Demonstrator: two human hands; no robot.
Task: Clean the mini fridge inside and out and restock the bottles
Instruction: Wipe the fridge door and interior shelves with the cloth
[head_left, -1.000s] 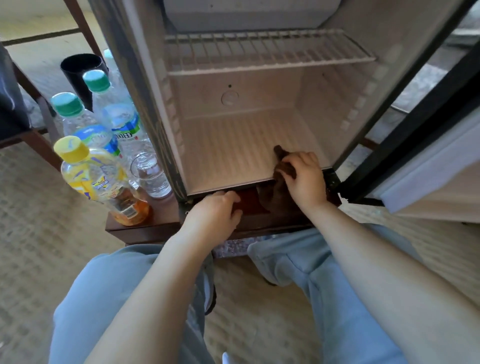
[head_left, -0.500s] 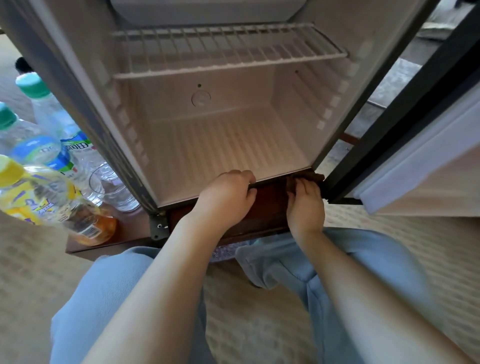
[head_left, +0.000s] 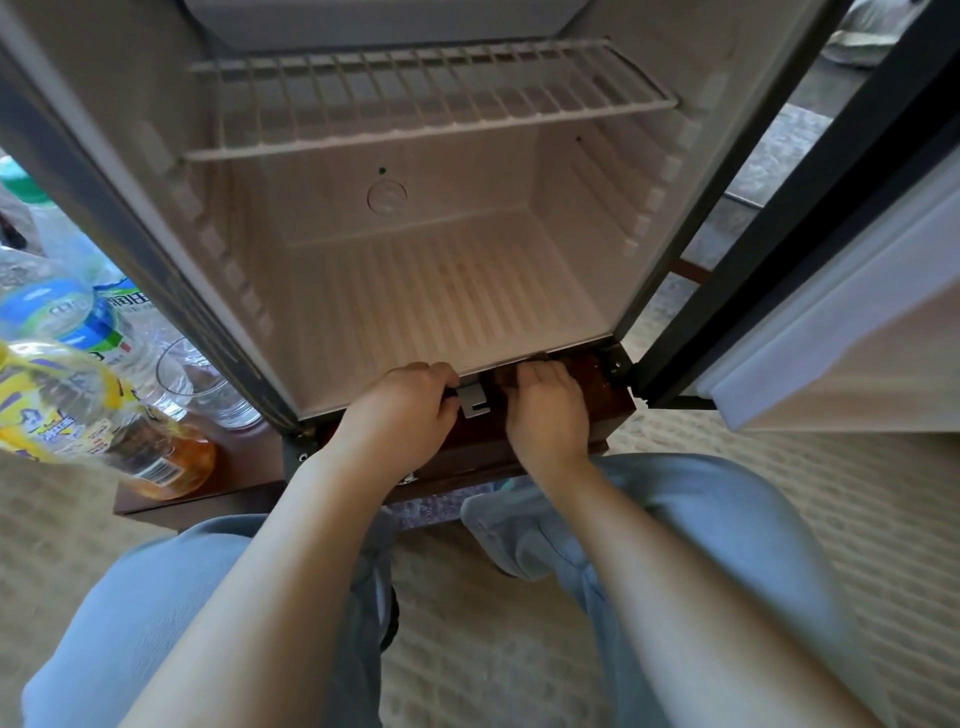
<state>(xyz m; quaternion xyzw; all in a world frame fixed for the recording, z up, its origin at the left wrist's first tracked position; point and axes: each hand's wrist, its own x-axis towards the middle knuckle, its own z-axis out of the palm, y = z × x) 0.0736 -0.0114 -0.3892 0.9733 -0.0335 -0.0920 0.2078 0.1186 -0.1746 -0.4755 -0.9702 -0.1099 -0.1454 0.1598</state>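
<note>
The mini fridge (head_left: 447, 291) stands open and empty, with a white wire shelf (head_left: 431, 98) near its top. Its door (head_left: 810, 249) is swung out to the right. My left hand (head_left: 400, 415) curls its fingers over the fridge's lower front edge. My right hand (head_left: 545, 410) holds a dark brown cloth (head_left: 508, 383) against the strip just under that edge. A small grey metal bracket (head_left: 474, 402) shows between the two hands. A yellow-labelled bottle (head_left: 104, 426) with amber drink and two water bottles (head_left: 62, 312) stand left of the fridge.
A clear drinking glass (head_left: 208, 384) stands beside the bottles on the dark wooden stand (head_left: 244, 462) under the fridge. My knees in grey trousers (head_left: 675, 519) rest on woven matting (head_left: 831, 493) right in front of the stand.
My right hand has come off the fridge floor with the cloth, down to the strip under the front edge. My left hand has moved right along that edge. The view has drawn closer.
</note>
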